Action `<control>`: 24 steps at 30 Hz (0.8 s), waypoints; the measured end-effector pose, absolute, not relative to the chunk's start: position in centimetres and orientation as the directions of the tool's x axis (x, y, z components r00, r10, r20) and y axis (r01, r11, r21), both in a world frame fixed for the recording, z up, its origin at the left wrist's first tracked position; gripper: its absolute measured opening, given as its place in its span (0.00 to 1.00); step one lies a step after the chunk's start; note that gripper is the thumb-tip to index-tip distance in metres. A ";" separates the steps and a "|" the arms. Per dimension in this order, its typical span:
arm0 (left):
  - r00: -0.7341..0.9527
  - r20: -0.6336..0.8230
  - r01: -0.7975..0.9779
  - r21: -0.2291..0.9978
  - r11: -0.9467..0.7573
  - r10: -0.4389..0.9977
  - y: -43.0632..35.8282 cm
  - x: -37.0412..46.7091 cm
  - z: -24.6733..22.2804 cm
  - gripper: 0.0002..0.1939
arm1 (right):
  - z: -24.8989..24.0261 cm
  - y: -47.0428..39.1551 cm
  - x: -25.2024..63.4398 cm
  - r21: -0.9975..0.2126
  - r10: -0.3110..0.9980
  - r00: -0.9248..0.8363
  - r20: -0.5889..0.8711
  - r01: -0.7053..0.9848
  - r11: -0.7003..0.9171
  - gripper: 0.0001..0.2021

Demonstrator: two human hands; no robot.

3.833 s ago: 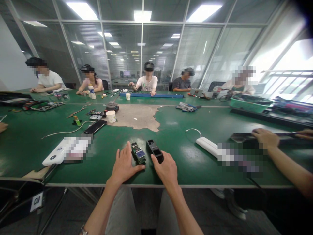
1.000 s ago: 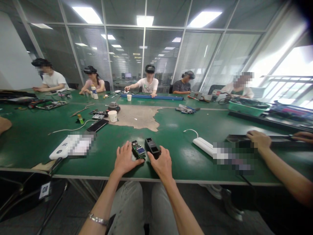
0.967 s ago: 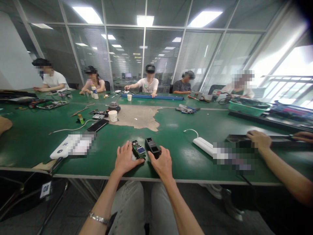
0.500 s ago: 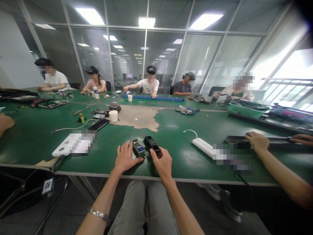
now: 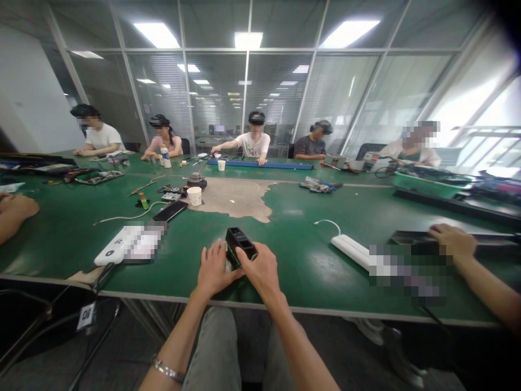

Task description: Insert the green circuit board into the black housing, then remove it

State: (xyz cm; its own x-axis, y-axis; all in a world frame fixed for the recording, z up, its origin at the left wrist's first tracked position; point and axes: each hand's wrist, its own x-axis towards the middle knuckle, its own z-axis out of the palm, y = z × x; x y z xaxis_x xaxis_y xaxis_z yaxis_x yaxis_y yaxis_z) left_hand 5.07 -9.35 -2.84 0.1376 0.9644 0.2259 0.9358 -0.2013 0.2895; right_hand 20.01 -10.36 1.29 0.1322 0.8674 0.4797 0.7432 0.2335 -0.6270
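Right hand (image 5: 261, 269): grasps a black oblong casing (image 5: 240, 239) with rectangular openings, thumb near its closer end.
Casing: is over a green circuit board (image 5: 228, 255), largely covering it; contact is unclear.
Left hand (image 5: 212, 271): fingers spread, thumb apart, beside the board.
Support: green-topped table (image 5: 301, 277), near its front edge.

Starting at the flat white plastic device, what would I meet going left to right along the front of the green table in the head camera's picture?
Flat white plastic device → the person's left hand → black boxy plastic casing → the person's right hand → long white plastic bar → another person's hand.
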 end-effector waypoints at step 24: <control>0.144 0.260 0.921 0.319 -0.225 0.955 -9.5 5.1 -3.3 0.50 | -0.5 -11.2 19.4 -0.634 0.892 0.101 0.441 0.738 0.230 0.13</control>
State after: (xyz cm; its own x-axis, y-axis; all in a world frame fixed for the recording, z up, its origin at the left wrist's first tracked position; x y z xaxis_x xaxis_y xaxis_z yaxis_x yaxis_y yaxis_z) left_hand 5.08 -9.45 -3.30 0.1439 0.9549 0.2596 0.9205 -0.2254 0.3190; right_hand 19.37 -11.16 -0.51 0.1007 0.8917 0.4412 0.7380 0.2304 -0.6342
